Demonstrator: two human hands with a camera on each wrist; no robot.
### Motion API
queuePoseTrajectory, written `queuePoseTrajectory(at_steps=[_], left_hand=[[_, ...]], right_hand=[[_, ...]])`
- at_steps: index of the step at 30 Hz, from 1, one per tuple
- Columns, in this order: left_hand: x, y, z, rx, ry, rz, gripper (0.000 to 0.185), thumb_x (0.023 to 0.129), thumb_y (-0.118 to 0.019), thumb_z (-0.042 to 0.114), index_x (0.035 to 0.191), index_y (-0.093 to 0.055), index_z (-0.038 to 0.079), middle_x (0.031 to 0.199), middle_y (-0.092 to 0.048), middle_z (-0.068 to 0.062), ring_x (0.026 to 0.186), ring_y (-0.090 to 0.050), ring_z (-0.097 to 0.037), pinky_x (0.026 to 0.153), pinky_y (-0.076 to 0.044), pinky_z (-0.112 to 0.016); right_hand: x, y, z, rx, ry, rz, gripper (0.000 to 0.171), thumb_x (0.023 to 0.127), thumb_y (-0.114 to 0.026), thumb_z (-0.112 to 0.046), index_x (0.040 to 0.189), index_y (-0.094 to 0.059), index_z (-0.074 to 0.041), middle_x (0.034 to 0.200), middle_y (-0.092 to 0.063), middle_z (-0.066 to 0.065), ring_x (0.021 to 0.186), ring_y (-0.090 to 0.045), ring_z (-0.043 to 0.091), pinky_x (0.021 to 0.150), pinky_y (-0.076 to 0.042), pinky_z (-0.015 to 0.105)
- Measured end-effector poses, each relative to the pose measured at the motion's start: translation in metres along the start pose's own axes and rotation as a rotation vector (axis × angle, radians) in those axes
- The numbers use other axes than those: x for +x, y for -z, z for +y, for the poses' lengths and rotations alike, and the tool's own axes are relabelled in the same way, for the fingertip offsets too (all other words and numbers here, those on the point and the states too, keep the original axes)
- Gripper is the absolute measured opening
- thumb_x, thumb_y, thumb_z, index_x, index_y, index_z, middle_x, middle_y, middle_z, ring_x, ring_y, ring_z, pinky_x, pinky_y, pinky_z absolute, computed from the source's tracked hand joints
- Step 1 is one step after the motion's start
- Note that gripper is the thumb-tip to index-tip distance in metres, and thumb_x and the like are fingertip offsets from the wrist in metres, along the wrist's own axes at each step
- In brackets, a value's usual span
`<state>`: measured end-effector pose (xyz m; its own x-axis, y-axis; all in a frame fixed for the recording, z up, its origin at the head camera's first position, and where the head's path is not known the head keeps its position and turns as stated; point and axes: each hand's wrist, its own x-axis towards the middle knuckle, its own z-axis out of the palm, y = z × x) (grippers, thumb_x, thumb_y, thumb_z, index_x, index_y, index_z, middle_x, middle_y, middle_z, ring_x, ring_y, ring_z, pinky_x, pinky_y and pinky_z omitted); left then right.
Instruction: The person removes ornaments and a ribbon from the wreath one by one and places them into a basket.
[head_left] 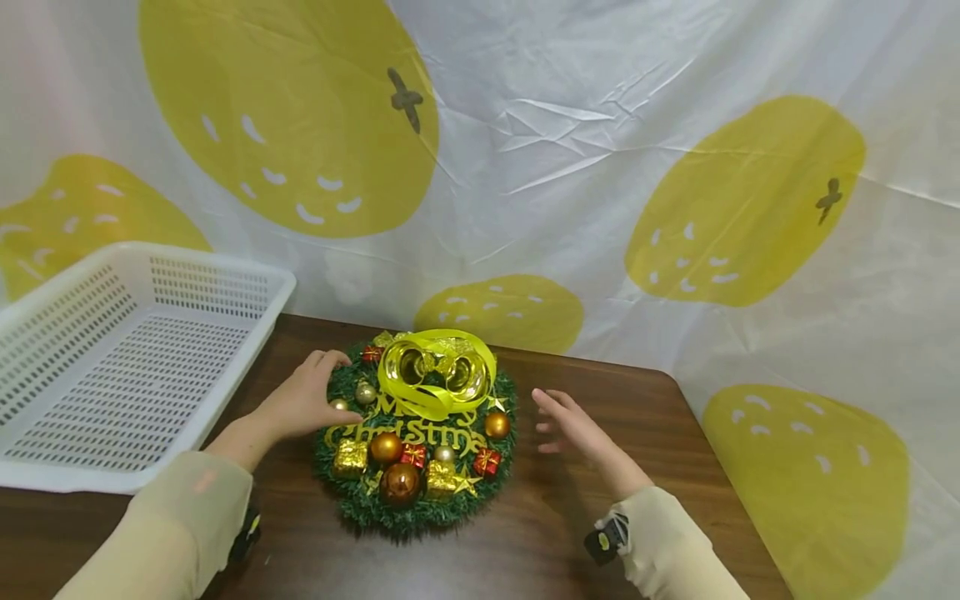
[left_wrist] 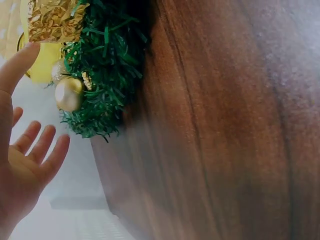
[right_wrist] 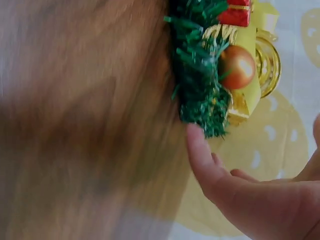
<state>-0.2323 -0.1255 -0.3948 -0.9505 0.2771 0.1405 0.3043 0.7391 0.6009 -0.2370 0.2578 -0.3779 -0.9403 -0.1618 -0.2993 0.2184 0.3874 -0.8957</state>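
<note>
A round green Christmas wreath (head_left: 420,442) lies flat on the brown table (head_left: 675,467). It carries a big yellow ribbon bow (head_left: 437,375), gold lettering, gold and copper baubles and small foil gift boxes. My left hand (head_left: 324,390) is at the wreath's left edge with fingers straight and spread, the thumb by a gold bauble (left_wrist: 68,93). My right hand (head_left: 553,422) hovers open just right of the wreath. Its thumb (right_wrist: 200,150) reaches close to the green tinsel (right_wrist: 200,95). Neither hand holds anything.
A white perforated plastic basket (head_left: 210,260) stands on the table's left side, with nothing in it. A white sheet with large yellow shapes (head_left: 600,167) hangs behind the table and drapes past its right edge. Bare tabletop lies in front of and right of the wreath.
</note>
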Motion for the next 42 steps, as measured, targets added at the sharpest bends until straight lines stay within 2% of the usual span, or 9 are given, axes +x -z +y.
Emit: queuePoseTrajectory(at_steps=[2, 5, 10, 18, 24, 30, 34, 40, 42], left_hand=[[-0.001, -0.001, -0.003, -0.045, 0.013, -0.004, 0.074, 0.073, -0.079, 0.033, 0.125, -0.040, -0.001, 0.123, -0.042, -0.026, 0.112, -0.048, -0.042, 0.088, -0.046, -0.055], [-0.001, -0.003, -0.008, -0.088, 0.035, -0.012, 0.069, 0.073, -0.078, 0.030, 0.122, -0.041, -0.002, 0.118, -0.044, -0.025, 0.104, -0.052, -0.038, 0.084, -0.048, -0.050], [-0.001, -0.006, -0.013, -0.126, 0.048, -0.015, 0.063, 0.073, -0.079, 0.026, 0.116, -0.043, -0.003, 0.110, -0.049, -0.024, 0.091, -0.056, -0.031, 0.079, -0.049, -0.045], [-0.002, -0.010, -0.017, -0.168, 0.046, -0.019, 0.056, 0.071, -0.080, 0.021, 0.111, -0.048, -0.003, 0.100, -0.053, -0.018, 0.083, -0.056, -0.024, 0.071, -0.050, -0.036], [-0.002, -0.013, -0.021, -0.164, 0.037, -0.023, 0.053, 0.070, -0.079, 0.018, 0.109, -0.050, -0.002, 0.099, -0.057, -0.018, 0.084, -0.057, -0.024, 0.074, -0.050, -0.038], [-0.004, -0.014, -0.024, -0.151, 0.003, -0.017, 0.044, 0.073, -0.077, 0.012, 0.108, -0.054, -0.003, 0.097, -0.061, -0.017, 0.083, -0.056, -0.023, 0.074, -0.050, -0.038], [-0.004, -0.014, -0.024, -0.158, 0.001, -0.017, 0.039, 0.074, -0.076, 0.011, 0.105, -0.057, -0.003, 0.094, -0.061, -0.015, 0.081, -0.054, -0.020, 0.071, -0.047, -0.034], [-0.003, -0.014, -0.027, -0.154, 0.001, -0.020, 0.031, 0.074, -0.076, 0.013, 0.098, -0.062, 0.001, 0.088, -0.062, -0.009, 0.076, -0.052, -0.015, 0.067, -0.045, -0.029], [-0.002, -0.014, -0.028, -0.158, -0.001, -0.019, 0.030, 0.074, -0.077, 0.013, 0.097, -0.062, 0.001, 0.087, -0.062, -0.008, 0.076, -0.051, -0.014, 0.066, -0.044, -0.029]], right_hand=[[0.000, -0.003, 0.003, 0.106, -0.023, -0.024, 0.072, 0.097, -0.043, -0.039, 0.145, -0.014, 0.005, 0.141, -0.025, 0.033, 0.126, -0.037, 0.049, 0.091, -0.049, 0.052], [0.001, -0.008, 0.007, 0.191, -0.055, -0.032, 0.067, 0.096, -0.047, -0.034, 0.142, -0.021, 0.007, 0.137, -0.030, 0.033, 0.125, -0.041, 0.048, 0.092, -0.051, 0.047], [0.003, -0.015, 0.012, 0.249, -0.087, -0.045, 0.068, 0.094, -0.051, -0.030, 0.141, -0.023, 0.011, 0.134, -0.034, 0.034, 0.120, -0.048, 0.045, 0.092, -0.051, 0.042], [0.005, -0.022, 0.017, 0.250, -0.133, -0.068, 0.061, 0.095, -0.052, -0.023, 0.138, -0.027, 0.013, 0.130, -0.038, 0.033, 0.107, -0.057, 0.033, 0.089, -0.053, 0.040], [0.007, -0.027, 0.018, 0.247, -0.174, -0.042, 0.058, 0.094, -0.054, -0.022, 0.135, -0.032, 0.012, 0.116, -0.047, 0.024, 0.092, -0.059, 0.024, 0.082, -0.056, 0.034], [0.006, -0.031, 0.019, 0.244, -0.195, -0.025, 0.054, 0.093, -0.056, -0.020, 0.132, -0.036, 0.012, 0.105, -0.047, 0.017, 0.085, -0.057, 0.020, 0.076, -0.057, 0.030], [0.006, -0.034, 0.021, 0.241, -0.205, -0.012, 0.054, 0.093, -0.057, -0.016, 0.133, -0.035, 0.014, 0.108, -0.047, 0.020, 0.089, -0.057, 0.024, 0.075, -0.058, 0.030], [0.006, -0.037, 0.024, 0.214, -0.205, -0.014, 0.062, 0.091, -0.058, -0.009, 0.138, -0.027, 0.016, 0.125, -0.047, 0.031, 0.113, -0.052, 0.039, 0.075, -0.058, 0.030], [0.006, -0.038, 0.025, 0.211, -0.201, -0.016, 0.062, 0.090, -0.058, -0.006, 0.139, -0.026, 0.016, 0.121, -0.050, 0.028, 0.109, -0.054, 0.036, 0.073, -0.058, 0.028]])
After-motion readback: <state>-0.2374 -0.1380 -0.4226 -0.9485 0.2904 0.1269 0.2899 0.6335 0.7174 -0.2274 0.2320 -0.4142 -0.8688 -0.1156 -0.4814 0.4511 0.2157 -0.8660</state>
